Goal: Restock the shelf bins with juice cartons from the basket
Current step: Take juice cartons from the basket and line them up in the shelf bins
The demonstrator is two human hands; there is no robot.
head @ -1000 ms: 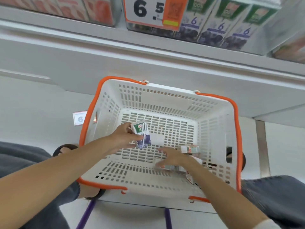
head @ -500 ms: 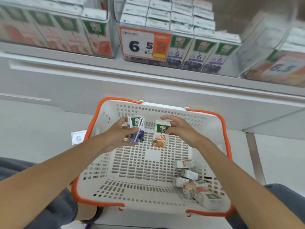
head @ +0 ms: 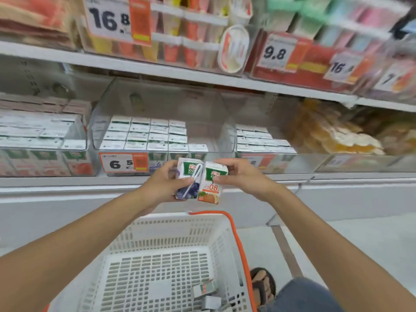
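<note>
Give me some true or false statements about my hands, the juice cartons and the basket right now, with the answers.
1. The left hand holds a purple-fruit juice carton with a white straw. True.
2. The right hand is empty. False: it holds an orange-fruit juice carton.
3. The white plastic basket with an orange rim holds no cartons. False: a few small cartons lie in its near right corner.
4. Both held cartons are side by side in front of the clear plastic shelf bin tagged 6.5. True.
</note>
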